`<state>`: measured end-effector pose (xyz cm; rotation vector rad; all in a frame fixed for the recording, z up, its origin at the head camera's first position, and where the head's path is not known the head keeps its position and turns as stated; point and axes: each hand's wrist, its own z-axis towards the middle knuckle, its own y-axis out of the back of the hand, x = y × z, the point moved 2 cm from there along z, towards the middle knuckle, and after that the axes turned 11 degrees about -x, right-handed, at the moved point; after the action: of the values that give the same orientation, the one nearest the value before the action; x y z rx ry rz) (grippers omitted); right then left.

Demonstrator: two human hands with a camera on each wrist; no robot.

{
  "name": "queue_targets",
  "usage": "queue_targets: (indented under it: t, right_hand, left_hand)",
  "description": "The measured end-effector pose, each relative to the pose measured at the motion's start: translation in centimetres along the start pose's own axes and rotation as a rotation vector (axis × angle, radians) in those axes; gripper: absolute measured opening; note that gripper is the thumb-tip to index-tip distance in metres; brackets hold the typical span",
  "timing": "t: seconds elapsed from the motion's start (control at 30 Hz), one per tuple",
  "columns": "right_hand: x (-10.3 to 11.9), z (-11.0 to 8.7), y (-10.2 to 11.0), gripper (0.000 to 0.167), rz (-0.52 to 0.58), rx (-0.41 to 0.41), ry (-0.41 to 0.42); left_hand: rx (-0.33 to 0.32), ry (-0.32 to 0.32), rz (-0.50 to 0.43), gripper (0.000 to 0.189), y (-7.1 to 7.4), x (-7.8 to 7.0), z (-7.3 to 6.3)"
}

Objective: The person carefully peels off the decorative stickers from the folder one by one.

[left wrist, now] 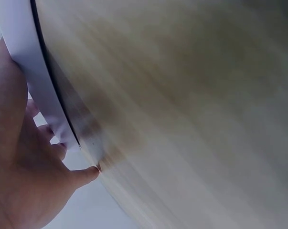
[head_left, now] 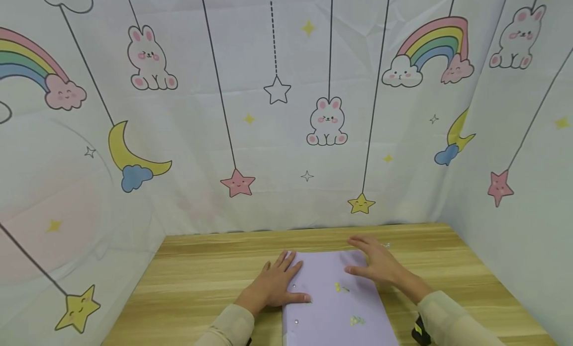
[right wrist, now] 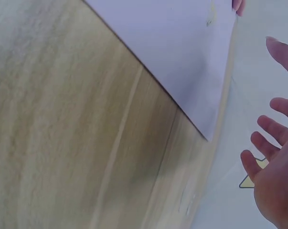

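Observation:
A lilac ring binder (head_left: 329, 271) lies closed on the wooden table, with small yellow-and-green flower designs (head_left: 340, 287) on its cover and metal rivets along its left side. My left hand (head_left: 275, 285) rests spread over the binder's left edge, thumb lying on the cover. In the left wrist view, the left hand (left wrist: 34, 176) is beside the binder's thick spine (left wrist: 50, 100). Over the binder's far right part, my right hand (head_left: 378, 261) hovers with fingers apart and nothing held. The right wrist view shows that hand (right wrist: 277, 176) raised off the cover's corner (right wrist: 206, 129).
Wood-grain table (head_left: 201, 271) surrounds the binder. A small clear item (head_left: 386, 245) lies behind my right hand. Something black with a yellow mark (head_left: 420, 332) shows under the right sleeve. White cloth walls (head_left: 197, 112) printed with rabbits, stars and rainbows enclose the table.

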<state>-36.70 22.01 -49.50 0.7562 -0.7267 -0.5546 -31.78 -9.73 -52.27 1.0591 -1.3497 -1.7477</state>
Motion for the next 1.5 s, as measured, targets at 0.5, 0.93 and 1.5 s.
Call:
queue_targets:
  t: [0.5,0.93,1.5]
  right_hand:
    - [1.6,0.2,-0.8,0.07,0.086,0.06,-0.022]
    - [2.0,0.0,-2.3,0.054,0.235,0.082,0.005]
    - [1.8,-0.9,-3.1,0.031,0.324,0.133,-0.015]
  left_hand:
    - [-0.009,-0.002,0.001,0.103,0.0,-0.1,0.0]
    - [-0.008,0.001,-0.003,0.103,0.4,-0.2,-0.2]
    - [-0.007,-0.003,-0.006,0.103,0.4,-0.2,-0.1]
